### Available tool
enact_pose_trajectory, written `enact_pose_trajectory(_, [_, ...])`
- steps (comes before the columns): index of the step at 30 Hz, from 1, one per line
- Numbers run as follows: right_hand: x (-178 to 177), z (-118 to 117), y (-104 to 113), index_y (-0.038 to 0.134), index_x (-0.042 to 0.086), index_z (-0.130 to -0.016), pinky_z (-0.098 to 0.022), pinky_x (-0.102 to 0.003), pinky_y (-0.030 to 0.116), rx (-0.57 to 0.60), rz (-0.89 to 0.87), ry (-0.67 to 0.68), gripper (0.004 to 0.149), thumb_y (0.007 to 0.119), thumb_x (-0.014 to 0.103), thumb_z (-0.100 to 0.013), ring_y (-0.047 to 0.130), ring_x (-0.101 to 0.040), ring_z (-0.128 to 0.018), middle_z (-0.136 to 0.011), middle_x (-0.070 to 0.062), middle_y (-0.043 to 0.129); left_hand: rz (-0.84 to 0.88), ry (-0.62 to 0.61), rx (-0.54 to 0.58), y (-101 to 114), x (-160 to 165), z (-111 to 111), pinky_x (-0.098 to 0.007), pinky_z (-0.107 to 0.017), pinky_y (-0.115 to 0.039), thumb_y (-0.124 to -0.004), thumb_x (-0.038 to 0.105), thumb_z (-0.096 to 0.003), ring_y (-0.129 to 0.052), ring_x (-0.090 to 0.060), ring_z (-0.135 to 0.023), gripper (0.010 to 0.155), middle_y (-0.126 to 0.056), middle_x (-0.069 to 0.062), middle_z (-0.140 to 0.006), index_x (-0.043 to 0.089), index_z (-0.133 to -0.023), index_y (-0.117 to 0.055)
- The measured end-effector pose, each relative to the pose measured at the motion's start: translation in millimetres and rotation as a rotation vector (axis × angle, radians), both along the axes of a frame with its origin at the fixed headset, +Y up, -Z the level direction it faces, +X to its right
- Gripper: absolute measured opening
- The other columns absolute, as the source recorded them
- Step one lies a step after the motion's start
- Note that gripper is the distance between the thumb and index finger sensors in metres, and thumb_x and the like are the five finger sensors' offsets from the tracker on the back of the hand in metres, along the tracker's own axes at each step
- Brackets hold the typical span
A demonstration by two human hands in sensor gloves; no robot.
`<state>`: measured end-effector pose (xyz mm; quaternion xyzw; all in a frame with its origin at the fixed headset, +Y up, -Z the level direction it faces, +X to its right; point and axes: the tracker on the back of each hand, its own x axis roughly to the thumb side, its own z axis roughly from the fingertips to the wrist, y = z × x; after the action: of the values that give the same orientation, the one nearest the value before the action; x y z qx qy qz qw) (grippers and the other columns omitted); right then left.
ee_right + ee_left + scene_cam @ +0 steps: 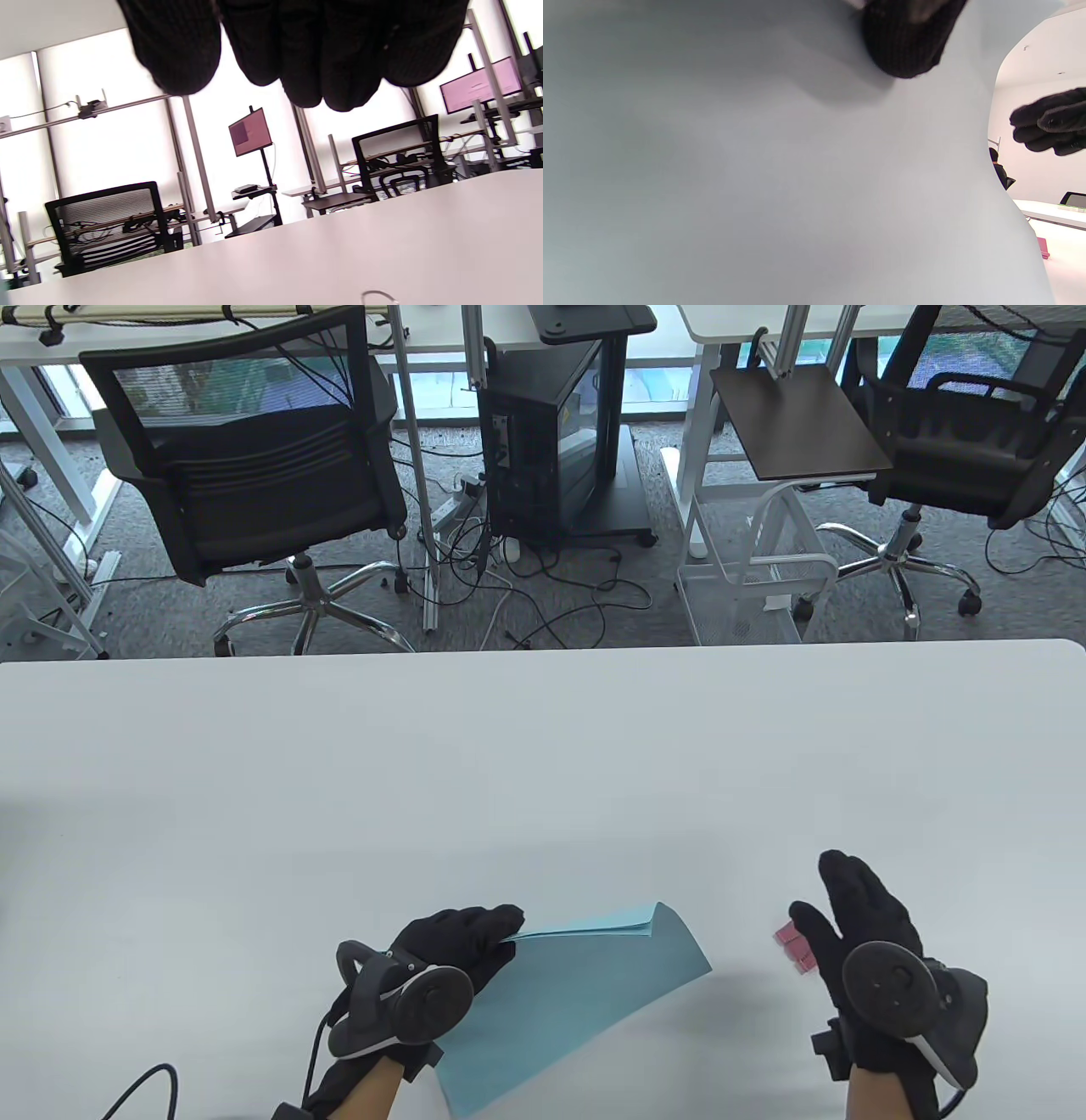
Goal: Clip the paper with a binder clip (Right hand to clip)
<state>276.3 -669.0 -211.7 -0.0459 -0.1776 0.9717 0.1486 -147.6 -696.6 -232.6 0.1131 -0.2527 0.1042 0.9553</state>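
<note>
A stack of light blue paper (577,1010) is held up off the white table (543,780) near its front edge. My left hand (462,942) grips its left part, fingers on the far edge; the sheet fills the left wrist view (755,169), with one fingertip (903,46) on it. A pink binder clip (793,948) lies on the table to the right of the paper and also shows in the left wrist view (1042,248). My right hand (836,912) hovers open just over and beside the clip, holding nothing; its fingers (305,55) hang in the right wrist view.
Beyond the table's far edge stand office chairs (254,475), a computer case (551,441) and a wire cart (764,560). A thin wire loop (377,296) shows at the bottom of the right wrist view.
</note>
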Motion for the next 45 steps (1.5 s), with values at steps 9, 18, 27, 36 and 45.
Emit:
enact_pose_trajectory(9, [20, -30, -67, 0.067, -0.008, -0.107, -0.056, -0.066, 0.068, -0.313, -0.027, -0.159, 0.065, 0.079, 0.03, -0.057, 0.08, -0.057, -0.081, -0.101, -0.038, 0.074, -0.02, -0.009, -0.02, -5, 7, -2, -0.028, -0.057, -0.088, -0.075, 0.047, -0.054, -0.102, -0.01, -0.067, 0.042, -0.095, 0.015, -0.084, 0.036, -0.095, -0.075])
enact_pose_trajectory(18, [10, -38, -88, 0.077, 0.0, -0.098, -0.052, -0.064, 0.072, -0.36, 0.045, -0.222, 0.049, 0.077, 0.029, -0.058, 0.086, -0.053, -0.076, -0.096, -0.033, 0.082, -0.043, -0.015, -0.023, -7, 9, 0, -0.028, -0.058, -0.088, -0.075, 0.047, -0.0542, -0.102, -0.01, -0.067, 0.042, -0.095, 0.015, -0.084, 0.036, -0.095, -0.075])
enact_pose_trajectory(27, [18, -37, -81, 0.075, 0.001, -0.091, -0.05, -0.077, 0.065, -0.34, -0.302, -0.097, 0.038, 0.075, 0.021, -0.058, 0.071, -0.074, -0.08, -0.102, -0.057, 0.058, -0.044, -0.009, -0.025, -7, 8, 0, -0.029, -0.058, -0.087, -0.075, 0.047, -0.0545, -0.101, -0.01, -0.068, 0.042, -0.094, 0.015, -0.084, 0.036, -0.095, -0.075])
enact_pose_trajectory(36, [-1, -27, -32, 0.059, -0.012, -0.101, -0.053, -0.068, 0.073, -0.113, -0.464, 0.23, 0.059, 0.078, 0.019, -0.055, 0.081, -0.058, -0.079, -0.1, -0.051, 0.06, -0.042, 0.007, -0.037, -7, 5, -1, -0.031, -0.06, -0.086, -0.074, 0.047, -0.0552, -0.1, -0.011, -0.069, 0.042, -0.094, 0.015, -0.085, 0.037, -0.096, -0.074])
enact_pose_trajectory(45, [-47, 0, 18, 0.053, -0.018, -0.107, -0.055, -0.062, 0.078, 0.07, -0.349, 0.481, 0.074, 0.086, 0.017, -0.051, 0.085, -0.049, -0.08, -0.098, -0.046, 0.064, -0.046, 0.013, -0.04, -7, 5, -1, -0.031, -0.06, -0.085, -0.073, 0.047, -0.0554, -0.1, -0.011, -0.069, 0.042, -0.093, 0.014, -0.085, 0.036, -0.096, -0.074])
